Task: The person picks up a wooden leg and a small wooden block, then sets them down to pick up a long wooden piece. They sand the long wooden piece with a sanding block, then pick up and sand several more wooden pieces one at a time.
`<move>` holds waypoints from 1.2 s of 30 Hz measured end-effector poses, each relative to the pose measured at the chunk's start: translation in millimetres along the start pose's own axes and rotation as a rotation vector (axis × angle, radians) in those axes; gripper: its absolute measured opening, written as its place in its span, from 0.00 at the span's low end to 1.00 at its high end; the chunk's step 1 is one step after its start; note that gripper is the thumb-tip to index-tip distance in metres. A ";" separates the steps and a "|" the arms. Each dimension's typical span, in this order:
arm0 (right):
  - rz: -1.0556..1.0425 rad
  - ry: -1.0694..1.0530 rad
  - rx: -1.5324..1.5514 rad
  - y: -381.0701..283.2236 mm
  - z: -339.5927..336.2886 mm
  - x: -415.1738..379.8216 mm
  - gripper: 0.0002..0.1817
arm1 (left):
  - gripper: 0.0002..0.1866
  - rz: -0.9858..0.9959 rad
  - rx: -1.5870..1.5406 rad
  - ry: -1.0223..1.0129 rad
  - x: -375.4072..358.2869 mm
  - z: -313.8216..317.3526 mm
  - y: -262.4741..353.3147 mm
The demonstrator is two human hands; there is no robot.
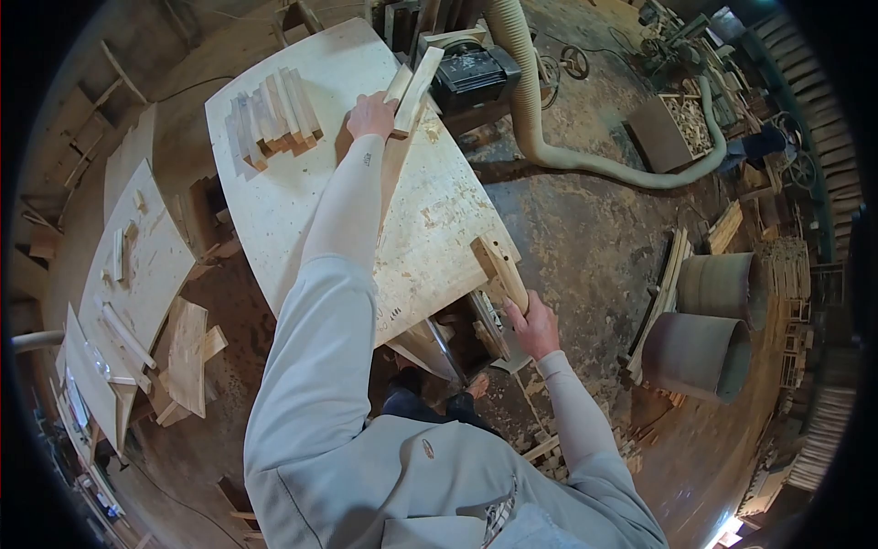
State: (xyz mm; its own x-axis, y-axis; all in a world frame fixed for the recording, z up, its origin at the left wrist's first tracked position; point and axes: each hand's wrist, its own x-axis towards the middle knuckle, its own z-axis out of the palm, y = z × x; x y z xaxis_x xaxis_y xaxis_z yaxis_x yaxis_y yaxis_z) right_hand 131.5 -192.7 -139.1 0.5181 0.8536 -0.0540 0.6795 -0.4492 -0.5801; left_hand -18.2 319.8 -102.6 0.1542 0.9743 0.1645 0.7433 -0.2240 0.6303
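Left arm stretched long and nearly straight over the pale surface [435,206], sleeve pushed out ahead of the body. The left hand [372,115] sits back uppermost, fingers bent, against the near part of a short wooden strip [399,83]; fingertips partly hidden, so I cannot tell whether it grips or only presses. A longer strip [421,90] lies just beside the short one, on the side away from the hand, its far end close to a dark motor [468,75].

Right arm bent, held lower and nearer the body, out past the surface's corner. The right hand [533,327] is closed round the near end of a wooden piece [506,272], thumb uppermost. The piece slants up and away from the fist, two dark holes near its far end, at the surface's edge.

On the surface, left of the left hand, a row of wooden blocks [279,114] lies packed side by side.

Farther out: a ribbed hose [523,101] runs down behind the motor and across the floor. By its far bend, an open box [648,134] is heaped with wood scraps. To the right, two open-ended drums [688,355] stand close together; contents not visible from here.
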 end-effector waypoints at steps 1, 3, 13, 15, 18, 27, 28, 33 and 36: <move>0.009 0.007 0.002 0.5 0.1 -0.8 0.26 | 0.27 -0.011 0.021 0.004 0.1 0.1 1.5; 0.010 0.005 0.008 1.5 0.5 -0.1 0.26 | 0.27 0.000 0.032 0.005 -0.3 1.7 2.6; 0.056 -0.039 -0.023 -17.9 -17.2 -2.0 0.26 | 0.29 0.114 -0.091 -0.003 9.4 9.2 -18.1; 0.036 -0.015 -0.022 -20.6 -20.4 -3.5 0.26 | 0.28 0.097 -0.109 -0.007 6.4 2.8 -19.4; 0.060 -0.052 -0.034 -25.9 -28.7 -3.4 0.26 | 0.24 0.115 -0.095 0.047 6.3 -15.4 -10.6; 0.131 -0.137 -0.083 -46.9 -51.8 -3.1 0.27 | 0.19 0.325 -0.013 0.128 -23.9 -35.0 -14.0; 0.143 -0.142 -0.074 -46.0 -50.8 -5.2 0.27 | 0.19 0.235 -0.030 0.092 -26.5 -32.6 -21.1; 0.134 -0.121 -0.075 -48.3 -52.7 -3.6 0.27 | 0.20 0.126 -0.063 -0.034 -25.6 -16.6 -35.6; 0.148 -0.161 -0.098 -50.7 -56.5 -3.0 0.26 | 0.18 0.111 -0.115 -0.033 -5.5 -2.3 -35.0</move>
State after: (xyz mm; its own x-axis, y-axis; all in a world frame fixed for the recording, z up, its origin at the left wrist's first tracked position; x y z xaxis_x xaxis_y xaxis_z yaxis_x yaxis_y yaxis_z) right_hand 124.8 -187.5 -63.6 0.5320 0.8038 -0.2661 0.6534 -0.5896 -0.4748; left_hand -46.5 322.2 -123.8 0.2540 0.9433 0.2136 0.6417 -0.3297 0.6925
